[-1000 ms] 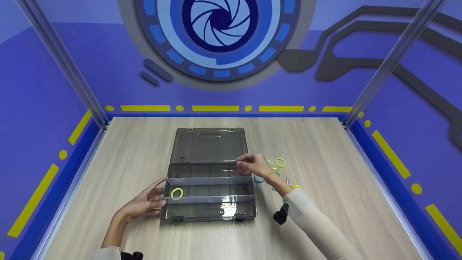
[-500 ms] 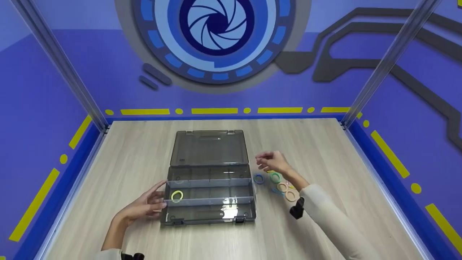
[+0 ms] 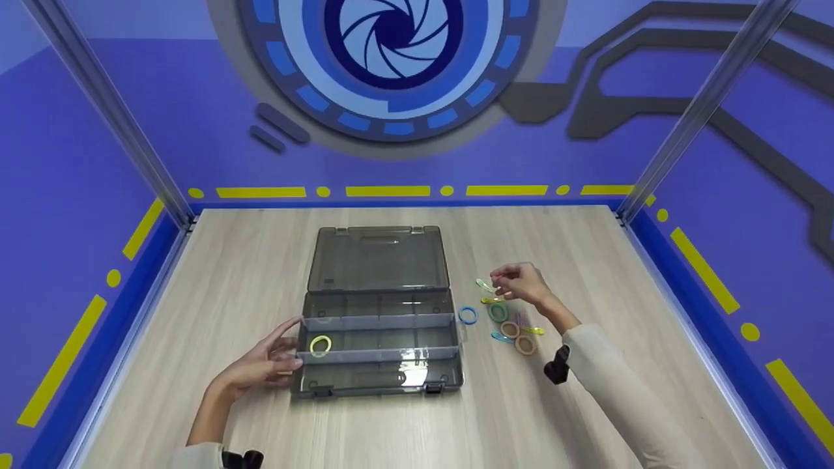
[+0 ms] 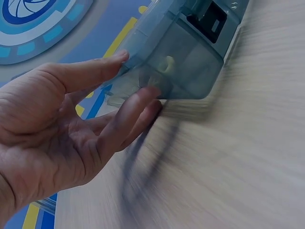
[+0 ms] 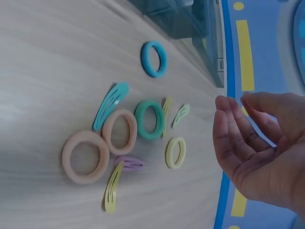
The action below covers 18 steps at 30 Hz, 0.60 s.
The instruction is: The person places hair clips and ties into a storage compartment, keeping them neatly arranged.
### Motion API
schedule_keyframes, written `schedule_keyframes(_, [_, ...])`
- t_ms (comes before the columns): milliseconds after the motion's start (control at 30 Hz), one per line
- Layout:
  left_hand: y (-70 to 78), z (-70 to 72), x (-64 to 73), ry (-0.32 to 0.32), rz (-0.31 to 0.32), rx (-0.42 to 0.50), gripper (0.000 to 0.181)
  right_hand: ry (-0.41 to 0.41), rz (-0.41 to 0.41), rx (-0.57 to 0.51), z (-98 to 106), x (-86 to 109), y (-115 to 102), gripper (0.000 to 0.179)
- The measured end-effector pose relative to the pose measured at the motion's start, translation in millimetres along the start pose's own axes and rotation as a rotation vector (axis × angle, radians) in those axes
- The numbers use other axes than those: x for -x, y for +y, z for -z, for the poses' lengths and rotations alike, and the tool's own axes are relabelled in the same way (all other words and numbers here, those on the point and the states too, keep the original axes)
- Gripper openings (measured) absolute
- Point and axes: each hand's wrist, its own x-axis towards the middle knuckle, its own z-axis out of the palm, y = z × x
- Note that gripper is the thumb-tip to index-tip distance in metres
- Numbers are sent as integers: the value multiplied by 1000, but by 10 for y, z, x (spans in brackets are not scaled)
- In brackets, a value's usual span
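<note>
A smoky clear divider box (image 3: 378, 260) lies with its lid folded back. One yellow hair tie (image 3: 328, 343) leans in its middle compartment. My left hand (image 3: 257, 371) rests against the box's left wall, thumb and fingertips touching it; the left wrist view shows them on the plastic. To the right of the box, my right hand (image 3: 524, 284) hovers over loose hair accessories, fingers bent loosely and holding nothing in the right wrist view. Nearest it are a pale yellow hair tie (image 5: 169, 152) and a pale green snap clip (image 5: 181, 114); the head view hides that tie behind the hand.
Also on the table lie a blue hair tie (image 5: 145, 62), a green one (image 5: 139, 121), two tan ones (image 5: 66, 160), a blue snap clip (image 5: 110, 105), a purple one (image 5: 133, 163) and two yellow ones (image 5: 112, 191). Blue panels (image 3: 391, 163) enclose the table's back and sides.
My right hand has moved rightward from above the box's back compartment to over the loose hair accessories. The left hand stays at the box's left wall.
</note>
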Motion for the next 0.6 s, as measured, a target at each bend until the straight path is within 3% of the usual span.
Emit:
schedule_keyframes(300, [24,28,-19,20,10,-9,94,26,-65,47,141,-22,174,30])
schedule_keyframes(500, [16,15,-33,37,32,-17,94,-23,-31,24,206,75,361,26])
schedule_keyframes(600, [6,5,-30,36,37,-16,95,-50,-52,45,214,134,433,23])
